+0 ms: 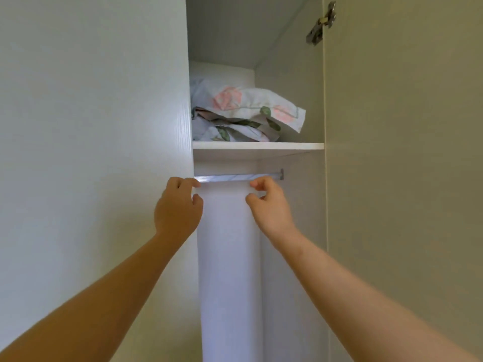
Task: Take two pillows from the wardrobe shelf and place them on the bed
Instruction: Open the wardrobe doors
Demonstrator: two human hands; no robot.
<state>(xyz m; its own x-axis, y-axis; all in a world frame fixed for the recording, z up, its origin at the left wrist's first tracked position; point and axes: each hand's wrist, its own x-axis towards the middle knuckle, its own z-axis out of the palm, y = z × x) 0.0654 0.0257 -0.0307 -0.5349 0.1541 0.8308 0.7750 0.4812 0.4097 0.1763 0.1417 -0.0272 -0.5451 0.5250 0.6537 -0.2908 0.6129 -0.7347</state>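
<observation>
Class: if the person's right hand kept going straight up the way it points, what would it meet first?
Probably the silver metal hanging rail just above the right hand, before the white wardrobe shelf; depth is uncertain.

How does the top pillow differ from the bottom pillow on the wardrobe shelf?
The top pillow looks plump and lies fairly flat; the bottom pillow looks crumpled and squashed beneath it. The top pillow's corner reaches farther right than the bottom pillow. Both have pale floral covers and rest on the shelf, untouched by the hands.
</observation>
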